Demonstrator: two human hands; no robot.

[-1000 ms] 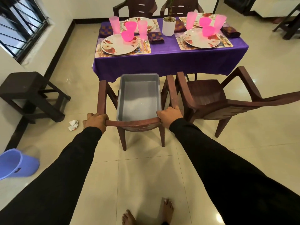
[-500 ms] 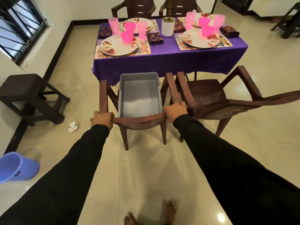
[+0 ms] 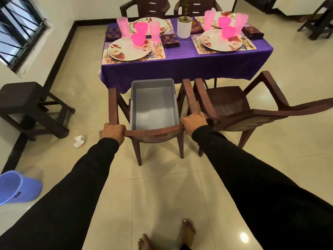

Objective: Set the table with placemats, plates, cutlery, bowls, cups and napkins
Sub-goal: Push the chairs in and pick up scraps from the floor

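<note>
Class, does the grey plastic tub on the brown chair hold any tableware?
No, the grey plastic tub on the brown chair shows only its bare floor.

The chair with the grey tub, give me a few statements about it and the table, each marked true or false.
1. Both hands grip the backrest of the chair: left hand, right hand. True.
2. The grey tub on the seat holds plates. False: nothing shows inside it.
3. The tablecloth is purple. True.
4. The cups on the table are blue. False: the cups are pink.
5. The white pot stands on the floor. False: it stands on the table between the place settings.
</note>
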